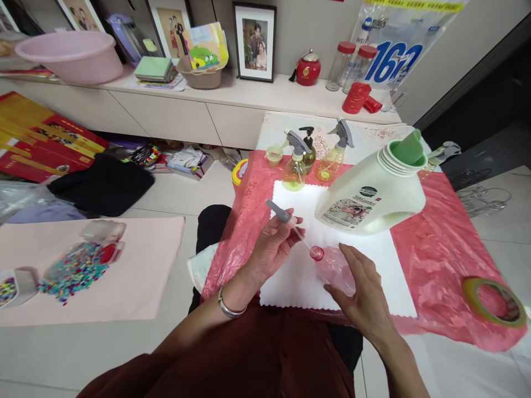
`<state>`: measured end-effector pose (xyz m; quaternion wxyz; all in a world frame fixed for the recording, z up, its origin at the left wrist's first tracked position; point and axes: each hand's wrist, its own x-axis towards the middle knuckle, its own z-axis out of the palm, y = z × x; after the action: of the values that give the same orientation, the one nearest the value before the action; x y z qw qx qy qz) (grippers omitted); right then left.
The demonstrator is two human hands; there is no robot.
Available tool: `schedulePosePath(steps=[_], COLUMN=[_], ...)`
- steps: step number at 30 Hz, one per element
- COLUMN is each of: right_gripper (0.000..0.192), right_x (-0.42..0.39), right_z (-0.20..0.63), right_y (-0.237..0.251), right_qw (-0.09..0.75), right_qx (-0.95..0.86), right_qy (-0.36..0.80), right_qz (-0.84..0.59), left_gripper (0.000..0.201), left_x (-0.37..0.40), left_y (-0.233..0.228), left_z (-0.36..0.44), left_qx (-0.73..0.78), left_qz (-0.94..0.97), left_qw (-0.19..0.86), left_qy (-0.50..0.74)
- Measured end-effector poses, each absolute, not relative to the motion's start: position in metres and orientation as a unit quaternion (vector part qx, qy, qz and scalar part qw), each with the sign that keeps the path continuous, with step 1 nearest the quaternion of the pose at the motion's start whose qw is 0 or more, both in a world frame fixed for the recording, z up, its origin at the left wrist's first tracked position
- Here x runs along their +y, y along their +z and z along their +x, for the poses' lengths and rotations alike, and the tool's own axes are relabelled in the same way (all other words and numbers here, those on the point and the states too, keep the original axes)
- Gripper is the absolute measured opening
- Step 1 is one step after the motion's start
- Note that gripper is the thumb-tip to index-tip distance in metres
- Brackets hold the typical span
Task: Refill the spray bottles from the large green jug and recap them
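Note:
Between the fingers of my left hand [271, 246] is a grey spray head [279, 211] with a thin clear tube [302, 236]. The lower end of that tube is at the mouth of a clear pink plastic bottle [329, 264]; whether it has entered cannot be made out. My right hand [367, 290] curves round the bottle's right side, thumb and fingers on it. Under the bottle lies a white scallop-edged sheet [290, 287]. Just beyond stands a large pale green detergent jug [360, 193] with a green cap [409, 148] set tilted in its opening.
Spray bottles [294, 171] and a dark pump bottle [309, 152] stand at the back beside a small cup [274, 155]. A tape roll [493, 301] lies on the red plastic sheet [440, 243] at right. Colourful beads [77, 276] are spread on a pink mat [153, 260] at left.

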<state>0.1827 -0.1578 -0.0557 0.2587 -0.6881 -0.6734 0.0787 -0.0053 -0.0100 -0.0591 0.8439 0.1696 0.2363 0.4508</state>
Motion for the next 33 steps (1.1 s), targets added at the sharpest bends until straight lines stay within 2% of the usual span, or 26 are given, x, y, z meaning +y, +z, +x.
schedulePosePath(steps=[7, 14, 26, 33], right_gripper=[0.068, 0.071, 0.066, 0.063], right_x=[-0.157, -0.158, -0.166, -0.170], right_z=[0.165, 0.159, 0.158, 0.156], right_y=[-0.054, -0.054, -0.059, -0.066], right_qw=[0.309, 0.352, 0.413, 0.482], right_qx=[-0.629, -0.608, -0.585, -0.519], right_qy=[0.172, 0.205, 0.224, 0.316], right_qz=[-0.693, -0.681, -0.661, -0.631], left_gripper=[0.048, 0.042, 0.044, 0.040], left_x=[-0.028, -0.038, -0.038, -0.037], left_y=[-0.058, -0.054, -0.050, -0.053], left_z=[0.004, 0.009, 0.004, 0.005], left_qx=[0.256, 0.248, 0.234, 0.182], left_qz=[0.182, 0.203, 0.229, 0.251], left_qw=[0.856, 0.860, 0.871, 0.872], left_qy=[0.410, 0.396, 0.366, 0.379])
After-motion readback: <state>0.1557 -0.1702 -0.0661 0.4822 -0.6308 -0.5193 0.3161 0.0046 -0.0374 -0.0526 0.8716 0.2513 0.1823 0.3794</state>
